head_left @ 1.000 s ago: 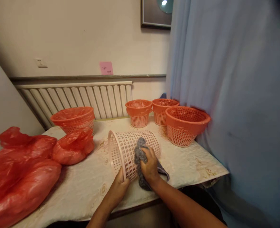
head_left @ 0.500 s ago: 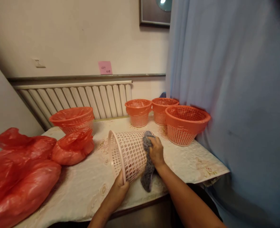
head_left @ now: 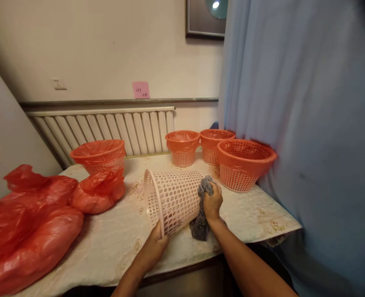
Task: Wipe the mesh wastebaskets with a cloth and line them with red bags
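Note:
A pale pink perforated plastic wastebasket (head_left: 179, 198) lies on its side on the table, its mouth turned to the left. My left hand (head_left: 157, 245) is closed on the near part of its rim, thumb outside. In my right hand (head_left: 212, 203) a grey fluffy cloth (head_left: 201, 227) is bunched up, held against the basket's base end at the right. Part of the cloth hangs down to the tablecloth. The basket's bottom face is hidden from me.
Three wastebaskets with red liners, one of them the near-right basket (head_left: 244, 165), stand at the back right beside a blue curtain (head_left: 309, 123). Another lined basket (head_left: 98, 154) stands back left, behind red plastic bags (head_left: 43, 231). A radiator (head_left: 108, 130) lines the wall behind the flowered tablecloth (head_left: 114, 239).
My right hand has slid the cloth rightward along the basket's side to its base end. My left hand keeps its hold on the rim. The view has shifted slightly.

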The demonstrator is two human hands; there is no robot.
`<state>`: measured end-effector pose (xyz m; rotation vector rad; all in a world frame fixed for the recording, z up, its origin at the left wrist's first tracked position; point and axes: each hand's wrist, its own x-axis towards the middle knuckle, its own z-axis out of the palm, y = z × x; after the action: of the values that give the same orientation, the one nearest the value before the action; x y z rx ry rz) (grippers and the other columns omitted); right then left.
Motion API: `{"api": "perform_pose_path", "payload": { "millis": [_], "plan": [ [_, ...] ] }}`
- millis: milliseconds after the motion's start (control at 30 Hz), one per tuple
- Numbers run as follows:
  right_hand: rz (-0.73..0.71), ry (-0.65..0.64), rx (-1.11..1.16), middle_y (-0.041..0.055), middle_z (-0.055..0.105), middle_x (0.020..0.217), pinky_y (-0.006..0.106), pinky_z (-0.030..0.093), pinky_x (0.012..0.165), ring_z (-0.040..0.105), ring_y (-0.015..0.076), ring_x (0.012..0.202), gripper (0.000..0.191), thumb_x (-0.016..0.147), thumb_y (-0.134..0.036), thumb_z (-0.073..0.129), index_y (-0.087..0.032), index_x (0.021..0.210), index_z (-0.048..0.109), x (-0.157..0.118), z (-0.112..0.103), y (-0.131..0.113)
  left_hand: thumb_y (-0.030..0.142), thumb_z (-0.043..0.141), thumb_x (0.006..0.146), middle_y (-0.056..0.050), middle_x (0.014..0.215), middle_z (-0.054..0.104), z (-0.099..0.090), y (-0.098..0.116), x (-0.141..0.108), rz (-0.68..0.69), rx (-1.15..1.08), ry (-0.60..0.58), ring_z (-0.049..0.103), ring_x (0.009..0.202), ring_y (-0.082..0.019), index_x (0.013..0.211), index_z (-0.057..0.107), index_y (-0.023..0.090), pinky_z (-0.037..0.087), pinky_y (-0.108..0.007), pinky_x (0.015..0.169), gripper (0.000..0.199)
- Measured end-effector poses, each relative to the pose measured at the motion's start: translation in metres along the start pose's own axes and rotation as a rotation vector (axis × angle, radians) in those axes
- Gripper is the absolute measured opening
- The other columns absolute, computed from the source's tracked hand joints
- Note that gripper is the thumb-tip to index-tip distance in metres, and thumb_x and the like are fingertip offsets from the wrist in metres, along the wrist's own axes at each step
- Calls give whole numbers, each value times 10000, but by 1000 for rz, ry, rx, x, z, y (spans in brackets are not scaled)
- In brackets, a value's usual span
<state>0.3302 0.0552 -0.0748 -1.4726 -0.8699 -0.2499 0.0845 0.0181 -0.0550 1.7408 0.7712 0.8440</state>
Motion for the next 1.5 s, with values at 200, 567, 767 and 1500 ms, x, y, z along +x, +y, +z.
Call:
{"api": "perform_pose_path", "payload": {
  "millis": [200,567,767,1500],
  "plan": [
    [-289,-258,217,103,549,1237,445,413,1045,501,239,1191,490,715,-61,477,-215,1169,577,-58,-4,-53,52,457,760,-54,1398,554,4,9,3,17,-19,4,452,1327,-247,1314,526,170,256,-450,1179,572],
    [-444,-312,423,103,547,1239,440,472,1007,522,243,1183,467,742,-54,555,-230,1174,573,-66,-8,-112,92,494,774,-80,1389,556,12,-8,-7,-1,43,21,423,1341,-298,1329,520,162,207,-503,1182,560],
    [-356,-379,334,58,593,1086,395,494,929,561,225,1043,462,741,-63,563,-260,1158,594,-48,-9,-126,87,498,773,-69,1430,520,22,-18,-23,14,36,-41,335,1403,-288,1359,506,182,142,-491,1201,594],
    [-309,-347,118,67,616,1056,380,471,913,555,229,1016,409,733,-77,536,-227,1108,606,-1,1,-81,107,506,771,-70,1490,446,19,23,-7,-83,-92,75,378,1384,-257,1455,319,200,177,-428,1201,715]
  ]
}}
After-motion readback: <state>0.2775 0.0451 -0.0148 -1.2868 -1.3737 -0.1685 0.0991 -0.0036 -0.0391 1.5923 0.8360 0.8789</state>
